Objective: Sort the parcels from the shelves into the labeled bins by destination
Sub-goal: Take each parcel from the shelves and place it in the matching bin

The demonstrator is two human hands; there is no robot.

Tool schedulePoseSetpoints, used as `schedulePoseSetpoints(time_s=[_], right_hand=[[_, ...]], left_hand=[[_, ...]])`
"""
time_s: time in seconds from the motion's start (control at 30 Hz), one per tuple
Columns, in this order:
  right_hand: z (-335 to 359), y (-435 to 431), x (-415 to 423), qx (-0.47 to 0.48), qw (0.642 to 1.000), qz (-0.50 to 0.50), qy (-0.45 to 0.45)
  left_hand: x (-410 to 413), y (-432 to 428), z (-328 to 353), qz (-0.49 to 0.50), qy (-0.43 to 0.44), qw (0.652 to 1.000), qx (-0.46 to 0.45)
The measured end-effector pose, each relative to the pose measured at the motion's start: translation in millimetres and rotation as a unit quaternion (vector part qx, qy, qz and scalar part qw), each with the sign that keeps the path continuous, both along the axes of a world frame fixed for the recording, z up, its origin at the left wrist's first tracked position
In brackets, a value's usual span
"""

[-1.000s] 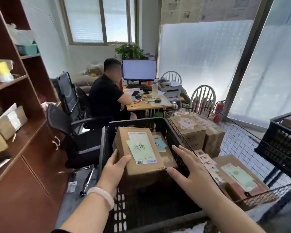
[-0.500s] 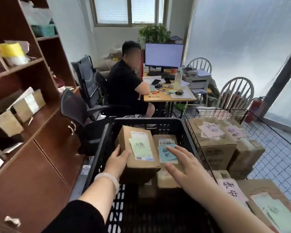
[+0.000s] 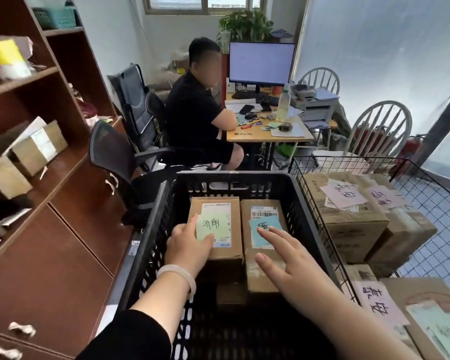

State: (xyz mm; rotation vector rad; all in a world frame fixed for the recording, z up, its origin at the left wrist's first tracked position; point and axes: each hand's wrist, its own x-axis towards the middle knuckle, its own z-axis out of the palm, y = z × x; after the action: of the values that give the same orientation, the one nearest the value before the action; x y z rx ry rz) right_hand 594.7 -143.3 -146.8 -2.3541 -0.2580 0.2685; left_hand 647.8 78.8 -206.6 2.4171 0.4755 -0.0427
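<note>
**Parcels laid side by side in black crate at sorting station**

A worker's left hand [image 3: 190, 245] rests on the near left corner of a cardboard parcel [image 3: 216, 229] lying flat inside a black plastic crate [image 3: 309, 224]; the thumb lies on the parcel's pale green note [image 3: 213, 226], which carries handwritten characters, and the other fingers curl down over the near edge. Whether the hand is clamping the box or merely lying on it cannot be told. A pale bangle [image 3: 178, 275] circles that wrist above a dark sleeve.

The right hand [image 3: 291, 266] is spread open, fingers apart, over a second parcel [image 3: 264, 245] lying just beside the first and touching it; it has hold of nothing, and its fingertips reach the edge of a blue note [image 3: 264, 228] stuck below a barcode label. Whether the palm presses on the box is unclear.

To the right, touching the crate, stands a wire basket [image 3: 320, 229] stacked with larger cartons [image 3: 348, 216] bearing pink handwritten notes [image 3: 344, 194]. Nearer the camera, another pink note [image 3: 379, 300] and a green slip lie on further cartons.

On the left, a brown wooden shelf unit [image 3: 63, 178] holds several more boxes [image 3: 37, 149], leaning on one shelf. Behind the crate, a person in a black shirt [image 3: 192, 113] sits at a desk [image 3: 265, 131] facing a lit monitor [image 3: 261, 63], with an empty black office chair [image 3: 115, 152] and two white spindle-back chairs [image 3: 379, 128] near by.
</note>
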Motion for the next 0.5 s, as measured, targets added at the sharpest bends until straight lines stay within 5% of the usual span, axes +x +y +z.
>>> schedulePoseSetpoints(time_s=[0.2, 0.5], right_hand=[[-3, 0, -1, -0.004, 1.0, -0.006, -0.002], [-3, -2, -5, -0.01, 1.0, -0.01, 0.004]], left_hand=[[0, -26, 7, -0.07, 0.091, 0.984, 0.137], [3, -23, 8, -0.055, 0.112, 0.976, 0.178]])
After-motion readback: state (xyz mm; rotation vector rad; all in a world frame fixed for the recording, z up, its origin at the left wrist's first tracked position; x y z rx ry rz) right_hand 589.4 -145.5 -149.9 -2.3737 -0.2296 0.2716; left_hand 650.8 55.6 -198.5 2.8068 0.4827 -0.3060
